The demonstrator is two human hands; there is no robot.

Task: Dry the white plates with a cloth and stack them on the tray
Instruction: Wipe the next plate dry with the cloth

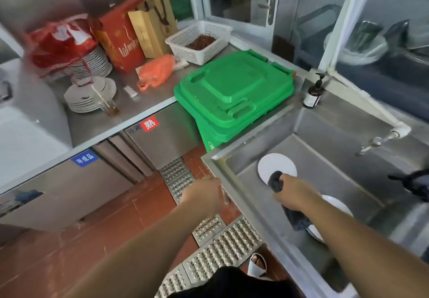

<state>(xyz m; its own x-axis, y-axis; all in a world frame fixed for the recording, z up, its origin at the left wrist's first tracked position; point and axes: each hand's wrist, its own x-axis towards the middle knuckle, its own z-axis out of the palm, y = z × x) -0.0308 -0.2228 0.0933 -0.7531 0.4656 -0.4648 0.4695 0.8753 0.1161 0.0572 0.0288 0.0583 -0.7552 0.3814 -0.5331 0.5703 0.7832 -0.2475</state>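
left hand [204,193] hangs off the sink [234,181] edge, too blurry to tell its fingers; right hand [293,191] grips the dark cloth [276,181], pressing the white plate [271,165] lying just ahead, so right's nearer

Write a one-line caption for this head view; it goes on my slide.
Right hand grips a dark cloth above white plates in a steel sink.

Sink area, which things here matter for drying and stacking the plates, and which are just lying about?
For the job: white plate and second plate in the sink; dark cloth held in right hand.

Lying about: green bin, white basket, soap bottle, orange bag.
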